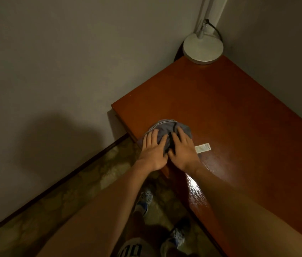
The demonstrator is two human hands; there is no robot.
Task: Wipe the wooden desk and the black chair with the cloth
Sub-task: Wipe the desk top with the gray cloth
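Two hands on the cloth [166, 127]: your left hand [153, 152] and right hand [183, 151] press it, fingers [151, 138] straight, gripping nothing, at the desk [239, 112] corner. Wet sheen suggests the near edge is wiped; the end by the lamp [203, 48] looks dry. Chair unseen, outstanding.

Surface [239, 117]: far side and near end cut off by the right and bottom edges. Lamp [203, 48]: base and lower stem show; the rest leaves the top edge. Cloth [166, 127]: near part covered by the left grip [153, 151] and right grip [183, 151]. White label [203, 147]: print too small to read, one end under the right grip. Shoes [144, 201]: dim, blurred.
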